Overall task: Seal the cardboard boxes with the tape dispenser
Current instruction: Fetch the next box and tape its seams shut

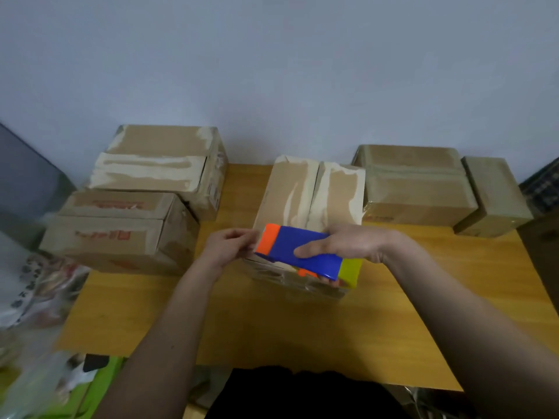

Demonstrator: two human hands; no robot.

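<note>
Gripping the blue-orange tape dispenser (298, 252) in right hand (348, 241) over the middle cardboard box (311, 195), left hand (230, 244) fingers pinching at its orange end, five boxes total on wooden table (242, 322)

The tape dispenser (305, 252) is a blocky plastic tool with a blue body, an orange end on the left and a yellow-green end on the right; it lies tilted across the near end of the middle box (311, 198), which stands lengthwise near the table's far edge, its two top flaps closed and streaked with pale torn patches. Two boxes stand at the far left corner: the rear left box (163, 164), with similar pale streaks, and the front left box (118, 228), bearing red print. Toward the far right corner stand the large right box (414, 186), glossy with tape, and the small right box (493, 198) just beside it.
</note>
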